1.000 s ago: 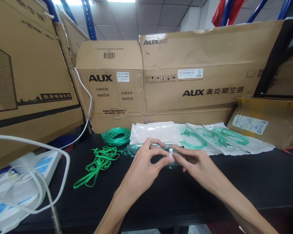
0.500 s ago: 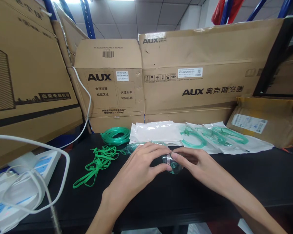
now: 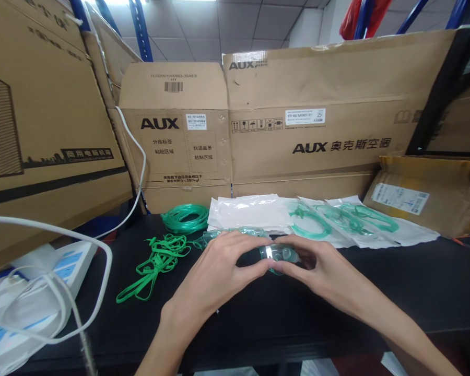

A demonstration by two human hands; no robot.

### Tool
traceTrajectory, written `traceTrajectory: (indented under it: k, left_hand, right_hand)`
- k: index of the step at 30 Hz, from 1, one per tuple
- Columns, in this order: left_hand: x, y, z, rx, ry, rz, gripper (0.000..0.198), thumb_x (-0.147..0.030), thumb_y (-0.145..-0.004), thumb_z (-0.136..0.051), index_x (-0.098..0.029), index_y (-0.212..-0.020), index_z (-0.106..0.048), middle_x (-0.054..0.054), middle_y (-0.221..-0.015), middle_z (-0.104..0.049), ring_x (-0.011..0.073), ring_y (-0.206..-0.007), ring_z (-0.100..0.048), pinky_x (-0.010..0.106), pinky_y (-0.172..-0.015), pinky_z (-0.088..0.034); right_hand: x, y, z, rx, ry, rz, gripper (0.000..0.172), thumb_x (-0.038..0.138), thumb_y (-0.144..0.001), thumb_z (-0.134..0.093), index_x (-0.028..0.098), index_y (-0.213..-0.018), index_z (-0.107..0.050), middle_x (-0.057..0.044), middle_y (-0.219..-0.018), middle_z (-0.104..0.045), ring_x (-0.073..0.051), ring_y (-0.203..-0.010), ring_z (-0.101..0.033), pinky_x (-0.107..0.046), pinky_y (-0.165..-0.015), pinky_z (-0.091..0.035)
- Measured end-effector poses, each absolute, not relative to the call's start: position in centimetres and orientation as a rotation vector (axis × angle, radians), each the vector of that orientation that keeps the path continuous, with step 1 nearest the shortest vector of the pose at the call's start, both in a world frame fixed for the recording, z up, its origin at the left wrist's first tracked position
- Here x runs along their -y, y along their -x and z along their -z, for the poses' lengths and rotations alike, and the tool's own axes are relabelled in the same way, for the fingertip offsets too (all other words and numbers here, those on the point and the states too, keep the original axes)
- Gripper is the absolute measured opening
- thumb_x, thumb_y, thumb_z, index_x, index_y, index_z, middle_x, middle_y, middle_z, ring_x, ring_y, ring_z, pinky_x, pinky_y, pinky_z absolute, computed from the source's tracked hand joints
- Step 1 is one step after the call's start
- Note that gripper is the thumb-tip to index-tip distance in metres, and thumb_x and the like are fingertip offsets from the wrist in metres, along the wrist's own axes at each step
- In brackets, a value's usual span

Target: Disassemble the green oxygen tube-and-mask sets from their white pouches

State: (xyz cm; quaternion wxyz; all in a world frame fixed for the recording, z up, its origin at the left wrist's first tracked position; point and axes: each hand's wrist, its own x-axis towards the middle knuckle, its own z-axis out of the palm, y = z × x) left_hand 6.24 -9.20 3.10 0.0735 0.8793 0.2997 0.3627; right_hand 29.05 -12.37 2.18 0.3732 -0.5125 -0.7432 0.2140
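Both hands (image 3: 223, 263) pinch clear mask (image 3: 276, 254) | green straps (image 3: 156, 261) left — sealed packs (image 3: 337, 222) behind

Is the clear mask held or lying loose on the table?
Held: left hand and right hand both pinch the clear mask; resting on the table or not, cannot tell.

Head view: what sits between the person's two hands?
A small clear plastic piece, pinched between fingertips of the left hand and the right hand over the black table, as the head view shows.

aux boxes (image 3: 297, 130) at back – green straps (image 3: 152, 266), tubing coil (image 3: 186, 216), sealed packs (image 3: 337, 224) – pwr strip (image 3: 72, 259)
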Motion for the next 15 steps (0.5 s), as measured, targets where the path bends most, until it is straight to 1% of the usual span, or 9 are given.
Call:
traceTrajectory:
  k: [5, 8, 11, 13, 15]
  left_hand:
    - [9.07, -6.21, -2.93, -0.859, -2.646, -1.136, 0.032, -0.043, -0.093, -0.072, -0.031, -0.123, -0.073, -0.005, -0.113, -0.077, 0.0169, -0.106, -0.067, 0.031, -0.099, -0.047]
    - [9.13, -6.16, -2.94, -0.871, -2.654, -1.145, 0.031, -0.043, -0.093, -0.072, -0.032, -0.123, -0.073, -0.006, -0.109, -0.077, 0.0155, -0.104, -0.066, 0.03, -0.098, -0.047]
    - [9.19, -6.22, -2.88, -0.868, -2.676, -1.139, 0.033, -0.042, -0.094, -0.072, -0.03, -0.125, -0.071, -0.005, -0.111, -0.076, 0.0158, -0.105, -0.066, 0.031, -0.101, -0.046]
    - [9.14, -6.33, -2.78, -0.874, -2.684, -1.123, 0.035, -0.04, -0.095, -0.071, -0.029, -0.128, -0.069, -0.003, -0.115, -0.075, 0.0162, -0.107, -0.065, 0.032, -0.102, -0.045]
    - [9.01, -6.45, -2.7, -0.879, -2.684, -1.1, 0.036, -0.038, -0.097, -0.069, -0.03, -0.131, -0.067, -0.003, -0.12, -0.073, 0.0166, -0.11, -0.064, 0.033, -0.103, -0.045]
  right_hand:
    - [12.56, -28.68, -2.27, 1.884, 1.358, -0.514, 0.031, 0.045, -0.092, -0.068, 0.032, -0.119, -0.074, 0.0, -0.102, -0.077, -0.023, -0.084, -0.066, -0.035, -0.074, -0.047]
    - [12.66, -28.53, -2.25, 1.888, 1.371, -0.499, 0.033, 0.046, -0.092, -0.067, 0.031, -0.121, -0.074, -0.001, -0.097, -0.077, -0.024, -0.085, -0.066, -0.035, -0.074, -0.048]
    - [12.98, -28.47, -2.48, 1.922, 1.386, -0.522, 0.041, 0.053, -0.093, -0.064, 0.028, -0.124, -0.073, -0.003, -0.093, -0.077, -0.024, -0.083, -0.066, -0.034, -0.073, -0.049]
    - [13.22, -28.51, -2.74, 1.955, 1.413, -0.517, 0.046, 0.058, -0.094, -0.061, 0.028, -0.126, -0.073, -0.003, -0.096, -0.077, -0.023, -0.079, -0.065, -0.033, -0.07, -0.049]
    - [13.33, -28.63, -2.86, 1.98, 1.459, -0.48, 0.045, 0.06, -0.095, -0.058, 0.03, -0.124, -0.073, -0.003, -0.1, -0.077, -0.024, -0.081, -0.065, -0.033, -0.07, -0.048]
